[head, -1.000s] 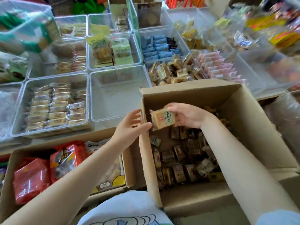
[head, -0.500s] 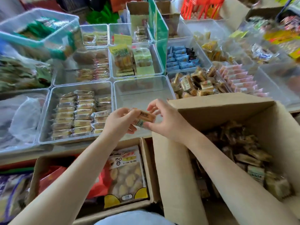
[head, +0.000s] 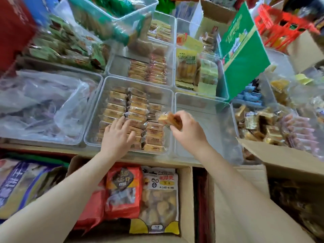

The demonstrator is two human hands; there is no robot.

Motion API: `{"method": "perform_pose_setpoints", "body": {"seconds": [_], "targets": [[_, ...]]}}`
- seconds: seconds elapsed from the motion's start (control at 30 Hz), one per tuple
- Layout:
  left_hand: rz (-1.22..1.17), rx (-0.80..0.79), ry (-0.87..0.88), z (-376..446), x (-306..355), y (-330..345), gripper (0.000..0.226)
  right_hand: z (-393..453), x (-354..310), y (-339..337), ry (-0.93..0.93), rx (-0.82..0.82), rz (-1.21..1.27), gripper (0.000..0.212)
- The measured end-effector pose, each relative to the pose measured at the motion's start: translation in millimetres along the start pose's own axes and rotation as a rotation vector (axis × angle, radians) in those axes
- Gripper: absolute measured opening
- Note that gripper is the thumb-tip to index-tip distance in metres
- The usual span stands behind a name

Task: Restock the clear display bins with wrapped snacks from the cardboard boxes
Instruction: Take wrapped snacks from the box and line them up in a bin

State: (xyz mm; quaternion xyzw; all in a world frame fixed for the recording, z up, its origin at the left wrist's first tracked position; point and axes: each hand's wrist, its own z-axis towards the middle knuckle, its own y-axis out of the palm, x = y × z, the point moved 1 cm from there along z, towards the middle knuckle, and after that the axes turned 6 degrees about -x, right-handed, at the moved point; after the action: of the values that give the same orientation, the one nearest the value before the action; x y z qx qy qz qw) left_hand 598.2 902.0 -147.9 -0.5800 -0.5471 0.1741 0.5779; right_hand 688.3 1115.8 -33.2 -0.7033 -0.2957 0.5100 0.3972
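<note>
My right hand (head: pixel 188 132) pinches a wrapped tan snack (head: pixel 169 119) above the right edge of a clear bin (head: pixel 95 137). That bin holds several rows of the same wrapped snacks (head: pixel 130 109). My left hand (head: pixel 116 135) rests flat with spread fingers on the snacks in the bin's front rows. To the right stands another clear bin (head: pixel 206 123) with nothing visible inside. The cardboard box (head: pixel 284 158) with loose wrapped snacks is at the lower right, its flap raised.
A second cardboard box (head: pixel 185 199) with red and white snack bags sits below the shelf edge. More clear bins with packets fill the back, with a green carton (head: pixel 243 55) among them. A bin of crumpled plastic bags (head: pixel 43 106) lies at the left.
The snack went from the box to over the bins. Half a second ago both hands held it; now only my right hand does, and my left hand has dropped onto the rows.
</note>
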Motion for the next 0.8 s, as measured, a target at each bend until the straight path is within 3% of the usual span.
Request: {"method": "perform_pose_setpoints", "body": {"seconds": [0.1, 0.17, 0.27, 0.33, 0.5, 0.63, 0.8], "targets": [[0.133, -0.033, 0.049, 6, -12, 10, 0.060, 42, -13, 14, -0.034, 0.017, -0.138, 0.027], [0.151, -0.054, 0.028, 7, -11, 7, 0.062, 70, -17, 27, -0.058, -0.016, -0.378, 0.025], [0.171, -0.091, 0.020, 10, -11, 7, 0.066, 98, -23, 57, -0.038, -0.179, -0.712, 0.032], [0.179, -0.093, 0.013, 12, -12, 8, 0.066, 107, -25, 75, -0.015, -0.262, -0.785, 0.030], [0.174, -0.127, 0.001, 14, -12, 9, 0.066, 106, -15, 96, 0.128, -0.402, -0.641, 0.032], [0.165, -0.130, -0.011, 13, -10, 6, 0.067, 69, 1, 115, 0.114, -0.448, -0.537, 0.071], [0.141, -0.124, -0.005, 11, -7, 3, 0.066, 33, -1, 104, 0.050, -0.400, -0.373, 0.064]]}}
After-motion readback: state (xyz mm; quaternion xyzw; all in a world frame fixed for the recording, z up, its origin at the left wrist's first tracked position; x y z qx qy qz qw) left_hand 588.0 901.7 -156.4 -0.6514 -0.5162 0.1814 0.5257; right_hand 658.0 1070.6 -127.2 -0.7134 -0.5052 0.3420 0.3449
